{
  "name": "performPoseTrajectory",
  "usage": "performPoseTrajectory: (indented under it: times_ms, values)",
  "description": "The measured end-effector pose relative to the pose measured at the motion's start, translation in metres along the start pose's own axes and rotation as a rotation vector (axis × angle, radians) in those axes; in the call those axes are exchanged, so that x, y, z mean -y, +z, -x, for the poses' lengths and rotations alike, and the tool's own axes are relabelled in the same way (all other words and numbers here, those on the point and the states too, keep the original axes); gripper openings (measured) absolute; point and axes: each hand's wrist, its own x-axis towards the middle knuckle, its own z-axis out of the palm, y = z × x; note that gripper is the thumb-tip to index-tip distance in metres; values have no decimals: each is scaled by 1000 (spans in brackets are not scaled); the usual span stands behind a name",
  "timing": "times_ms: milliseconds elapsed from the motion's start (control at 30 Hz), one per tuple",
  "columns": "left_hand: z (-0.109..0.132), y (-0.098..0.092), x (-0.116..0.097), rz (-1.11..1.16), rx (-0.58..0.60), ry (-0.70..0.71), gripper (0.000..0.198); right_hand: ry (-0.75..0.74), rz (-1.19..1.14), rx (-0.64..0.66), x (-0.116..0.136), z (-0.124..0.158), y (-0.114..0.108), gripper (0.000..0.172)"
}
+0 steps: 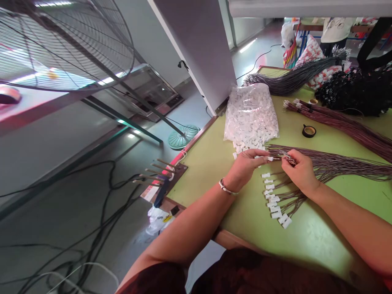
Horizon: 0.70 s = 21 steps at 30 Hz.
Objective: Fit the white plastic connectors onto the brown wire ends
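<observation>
Connector (269,158) pinched in my left hand (245,165), right hand (298,169) gripping a wire (286,157) end right against it (finished ones (274,200) lie fanned on the green table (208,163) just below), bag (251,114) nearby.

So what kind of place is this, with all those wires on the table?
Most likely a small factory or workshop where wire harnesses are put together. A big bag of white plastic connectors lies on the green table, bundles of wires are spread across it, and some wires already carry connectors.

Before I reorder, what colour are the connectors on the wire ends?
White connectors, clearest in the head view.
</observation>
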Motion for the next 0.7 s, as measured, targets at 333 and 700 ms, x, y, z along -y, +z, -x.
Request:
performPoseTrajectory:
  times_ms: [333,700]
  values:
    - [2,-1,-1,-284,-6,56,25,-3,-183,115,-8,-2,-3,7]
    - [5,-3,-5,-535,67,68,18,-100,63,86,-4,-2,-3,6]
